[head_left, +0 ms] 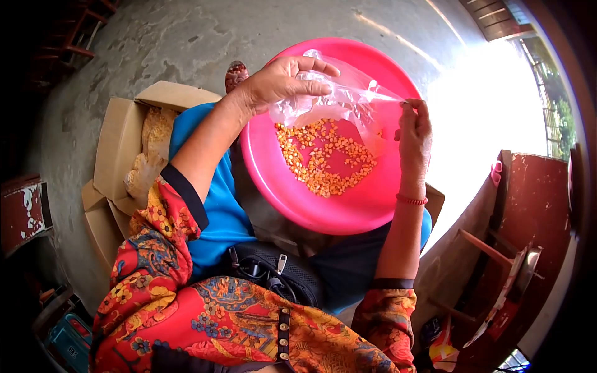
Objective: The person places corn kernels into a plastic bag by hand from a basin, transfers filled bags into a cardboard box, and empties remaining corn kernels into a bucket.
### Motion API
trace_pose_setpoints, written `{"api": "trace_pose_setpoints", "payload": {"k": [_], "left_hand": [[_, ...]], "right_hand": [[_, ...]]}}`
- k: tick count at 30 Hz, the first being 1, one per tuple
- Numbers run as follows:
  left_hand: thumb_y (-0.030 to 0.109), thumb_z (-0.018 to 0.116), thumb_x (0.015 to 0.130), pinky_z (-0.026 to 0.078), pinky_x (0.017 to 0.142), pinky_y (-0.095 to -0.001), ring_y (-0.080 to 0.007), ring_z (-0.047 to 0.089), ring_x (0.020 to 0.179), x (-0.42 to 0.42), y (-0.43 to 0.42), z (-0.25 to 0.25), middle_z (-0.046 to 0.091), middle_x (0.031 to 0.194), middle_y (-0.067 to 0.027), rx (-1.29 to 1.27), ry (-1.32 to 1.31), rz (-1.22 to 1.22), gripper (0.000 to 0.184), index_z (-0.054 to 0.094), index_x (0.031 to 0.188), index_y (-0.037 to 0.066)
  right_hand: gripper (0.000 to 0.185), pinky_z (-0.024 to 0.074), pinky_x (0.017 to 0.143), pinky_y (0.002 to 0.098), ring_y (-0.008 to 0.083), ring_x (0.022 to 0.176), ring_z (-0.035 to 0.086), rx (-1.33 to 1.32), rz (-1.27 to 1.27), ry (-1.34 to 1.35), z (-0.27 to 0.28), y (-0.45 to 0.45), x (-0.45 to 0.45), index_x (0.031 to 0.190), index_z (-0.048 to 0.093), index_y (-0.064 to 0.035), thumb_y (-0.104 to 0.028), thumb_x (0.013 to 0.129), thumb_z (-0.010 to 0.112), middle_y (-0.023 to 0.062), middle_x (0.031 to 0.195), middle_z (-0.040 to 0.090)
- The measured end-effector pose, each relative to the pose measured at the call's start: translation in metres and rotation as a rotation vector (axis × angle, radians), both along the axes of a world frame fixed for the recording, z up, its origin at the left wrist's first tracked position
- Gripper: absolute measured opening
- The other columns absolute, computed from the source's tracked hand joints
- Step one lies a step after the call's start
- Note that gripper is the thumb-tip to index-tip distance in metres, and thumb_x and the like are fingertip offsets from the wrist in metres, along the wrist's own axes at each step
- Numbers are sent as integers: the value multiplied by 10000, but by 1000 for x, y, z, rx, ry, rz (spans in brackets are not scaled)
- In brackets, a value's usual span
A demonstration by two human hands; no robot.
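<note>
Crumpled clear plastic bag [345, 99] stretched between both hands, above far part of large round bright pink plastic basin [264, 177]. Right hand [415, 133]: narrow, bag's right end pinched between thumb and fingertips, film pulled taut there; red beaded bracelet [411, 199] worn at wrist. Left hand [273, 81]: thumb and index finger held parted at bag's left end, film bunched beneath; whether film is gripped by the hidden fingers cannot be told. Loose orange-yellow corn kernels [333, 180] spread over basin floor, nearer than bag, pink bottom seen through gaps. Basin placed beyond the person's lap, above grey concrete floor [205, 37]. To the left, open brown cardboard box [114, 146], pale yellow contents in clear wrapping [157, 133] seen inside, partly hidden by blue-clothed leg [208, 214]
</note>
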State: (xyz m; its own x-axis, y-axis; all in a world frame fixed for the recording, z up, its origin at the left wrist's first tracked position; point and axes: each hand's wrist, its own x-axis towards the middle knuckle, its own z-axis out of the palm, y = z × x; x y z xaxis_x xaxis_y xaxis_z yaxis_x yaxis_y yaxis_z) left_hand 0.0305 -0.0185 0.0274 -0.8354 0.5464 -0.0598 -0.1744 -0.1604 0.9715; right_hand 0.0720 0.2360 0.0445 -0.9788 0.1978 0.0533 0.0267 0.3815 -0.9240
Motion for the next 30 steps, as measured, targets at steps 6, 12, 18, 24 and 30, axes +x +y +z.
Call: {"api": "trace_pose_setpoints", "payload": {"k": [6, 12, 18, 24, 30], "left_hand": [[115, 567, 886, 505, 766, -228, -98, 616, 860, -5, -8, -14, 639, 986, -58, 52, -71, 112, 239, 599, 1113, 49], [182, 532, 895, 513, 651, -294, -130, 594, 770, -20, -48, -3, 613, 855, -42, 585, -250, 242, 196, 613, 996, 35], [241, 560, 872, 493, 639, -303, -143, 603, 762, -33, -104, -7, 618, 821, -37, 301, -188, 1097, 189, 627, 908, 69], [169, 516, 888, 480, 659, -263, -126, 611, 734, -19, -92, -25, 654, 826, -71, -454, 115, 561, 213, 632, 930, -5], [286, 488, 865, 471, 711, -400, -326, 619, 764, -16, -63, -40, 644, 855, -177, -1035, 380, 357, 301, 634, 933, 32]], "right_hand": [[120, 235, 426, 182, -2, 481, 280, -89, 10, -91, 15, 11, 3, 891, 606, -53, -158, 906, 552, -81, 558, 362], [198, 410, 625, 225, 69, 706, 506, 133, 345, -36, 7, 19, 6, 935, 630, -53, -200, 810, 674, -10, 774, 561], [402, 477, 872, 431, 272, 1082, 549, 678, -170, -53, -19, 83, 0, 1180, 534, -136, -238, 805, 639, 121, 1150, 556], [436, 508, 782, 374, 271, 934, 611, 434, -92, -346, -39, 102, 21, 1214, 451, -41, -198, 832, 593, 186, 1062, 604], [414, 536, 698, 311, 193, 800, 639, -65, -84, -232, -11, 83, 28, 1238, 447, -39, -179, 871, 578, 157, 922, 650]]}}
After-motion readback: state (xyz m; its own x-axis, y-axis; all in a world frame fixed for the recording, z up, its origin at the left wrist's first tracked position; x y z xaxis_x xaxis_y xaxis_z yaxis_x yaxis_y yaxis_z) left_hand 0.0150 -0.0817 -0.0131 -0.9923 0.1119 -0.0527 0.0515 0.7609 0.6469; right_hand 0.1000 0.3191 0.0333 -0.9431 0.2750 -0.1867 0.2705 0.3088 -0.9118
